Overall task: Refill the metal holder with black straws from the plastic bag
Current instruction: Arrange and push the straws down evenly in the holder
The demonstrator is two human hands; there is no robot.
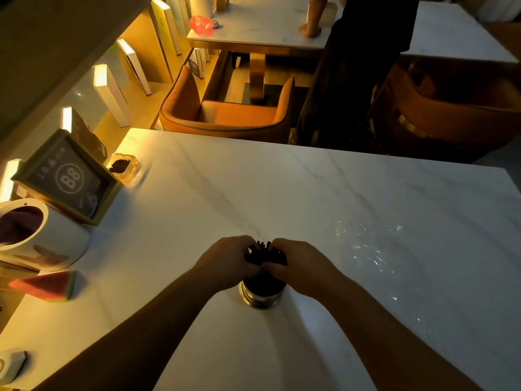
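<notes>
A round metal holder (260, 297) stands upright on the white marble table (282, 193), near its front edge. A bundle of black straws (265, 253) sticks up out of it. My left hand (229, 261) and my right hand (300, 263) wrap around the bundle from either side, thumbs meeting in front of it above the holder's rim. A crumpled clear plastic bag (369, 249) lies flat on the table to the right of my hands; I cannot tell whether any straws are in it.
At the left edge are a white cylindrical container (42, 235), a framed "B8" sign (69, 177), an amber ashtray (122, 166) and a watermelon-slice object (48, 286). Beyond the far edge sit orange chairs (225, 114) and a standing person in dark clothes (352, 66).
</notes>
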